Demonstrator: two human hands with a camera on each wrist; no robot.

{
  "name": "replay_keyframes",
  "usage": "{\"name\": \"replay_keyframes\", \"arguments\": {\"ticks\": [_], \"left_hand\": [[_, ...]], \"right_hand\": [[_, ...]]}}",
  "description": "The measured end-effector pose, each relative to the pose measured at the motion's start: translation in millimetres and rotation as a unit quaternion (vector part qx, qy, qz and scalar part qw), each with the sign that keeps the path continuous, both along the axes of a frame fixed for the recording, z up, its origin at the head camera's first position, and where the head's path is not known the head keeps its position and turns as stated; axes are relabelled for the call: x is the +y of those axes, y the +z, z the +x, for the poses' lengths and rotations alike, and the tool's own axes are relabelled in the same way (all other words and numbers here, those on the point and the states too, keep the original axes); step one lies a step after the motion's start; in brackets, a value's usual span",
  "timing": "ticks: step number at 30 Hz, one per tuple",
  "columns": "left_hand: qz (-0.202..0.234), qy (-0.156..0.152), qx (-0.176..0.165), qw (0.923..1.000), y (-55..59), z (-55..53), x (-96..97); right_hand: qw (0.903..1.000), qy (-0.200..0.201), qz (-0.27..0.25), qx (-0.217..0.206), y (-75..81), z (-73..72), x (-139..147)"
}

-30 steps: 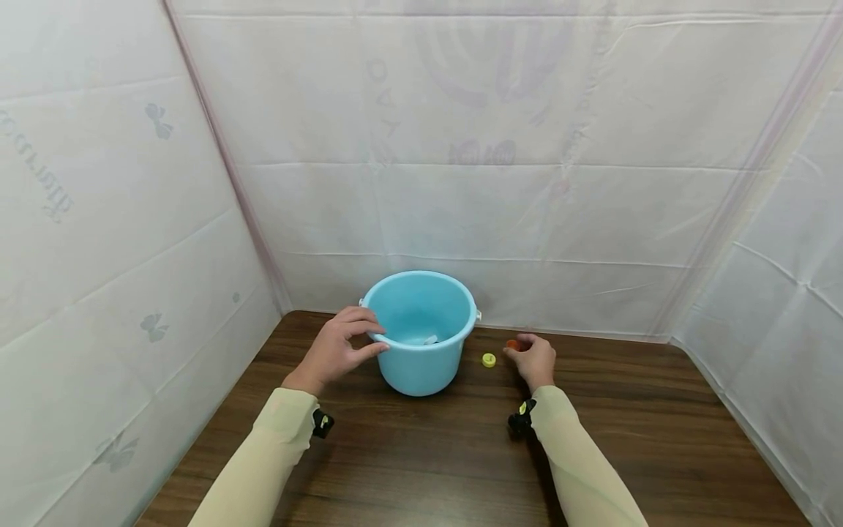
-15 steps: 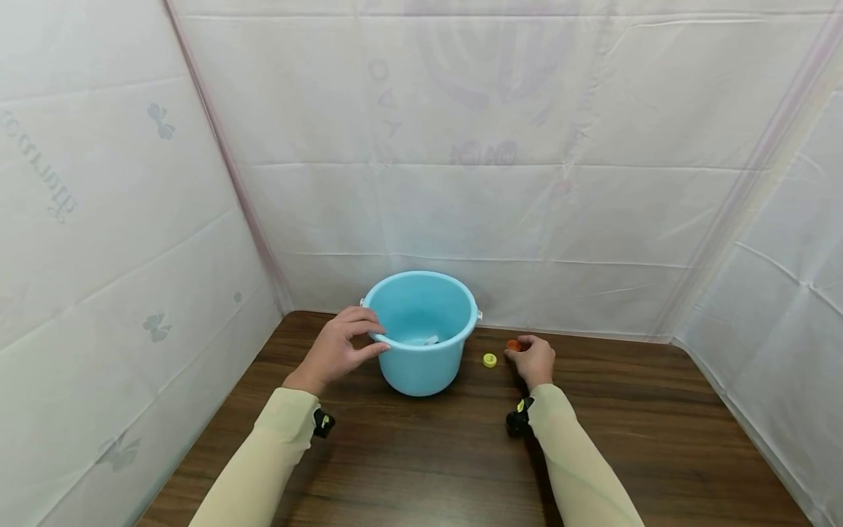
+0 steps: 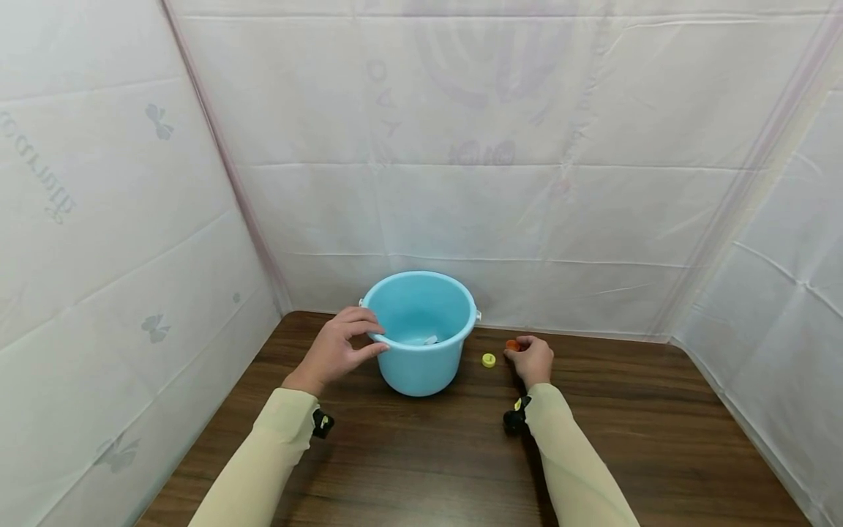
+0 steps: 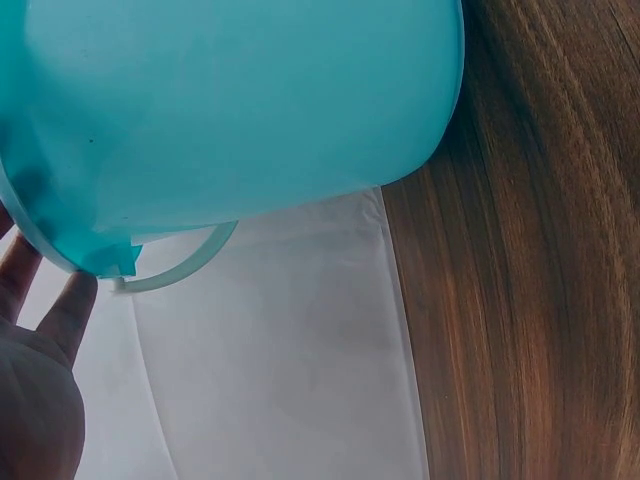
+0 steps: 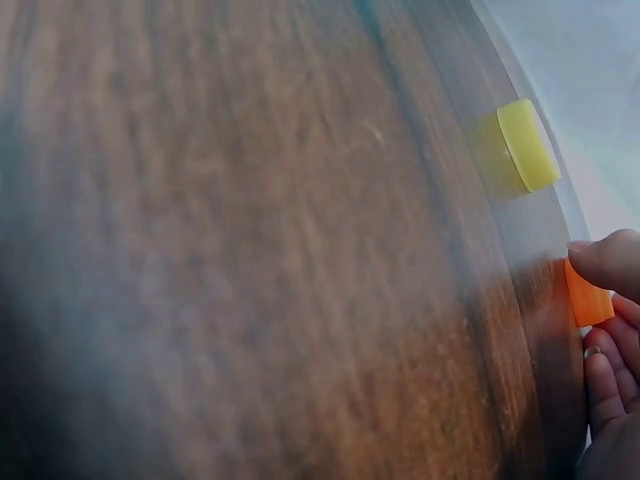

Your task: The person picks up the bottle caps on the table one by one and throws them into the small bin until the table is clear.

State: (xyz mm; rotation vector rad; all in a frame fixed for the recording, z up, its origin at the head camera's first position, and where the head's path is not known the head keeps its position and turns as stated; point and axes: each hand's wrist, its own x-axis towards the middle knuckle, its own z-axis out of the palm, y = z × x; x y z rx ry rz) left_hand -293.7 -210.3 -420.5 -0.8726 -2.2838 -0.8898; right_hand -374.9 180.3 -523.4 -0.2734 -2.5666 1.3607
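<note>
A light blue bucket stands upright on the wooden table, its rim facing up. My left hand holds the bucket's rim at the left, fingers over the edge and thumb on the outside. In the left wrist view the bucket's wall fills the top, with the left hand at the rim. To the right of the bucket, my right hand pinches a small orange cap between thumb and fingers. The right wrist view shows this orange cap low over the tabletop.
A yellow cap lies on the table between the bucket and the right hand. Inside the bucket is a small whitish piece. White sheeting closes off the back and both sides of the table.
The right wrist has shifted very slightly left, and a little more of the orange cap shows beside the fingers. The left hand and the bucket stay as they were.
</note>
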Motion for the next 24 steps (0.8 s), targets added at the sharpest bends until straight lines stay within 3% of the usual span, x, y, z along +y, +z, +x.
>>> {"name": "replay_keyframes", "arguments": {"ticks": [24], "left_hand": [[0.005,0.001,0.007,1.0000,0.0,1.8,0.8]], "right_hand": [[0.9998,0.011,-0.009,-0.010,2.9,3.6,5.1]]}}
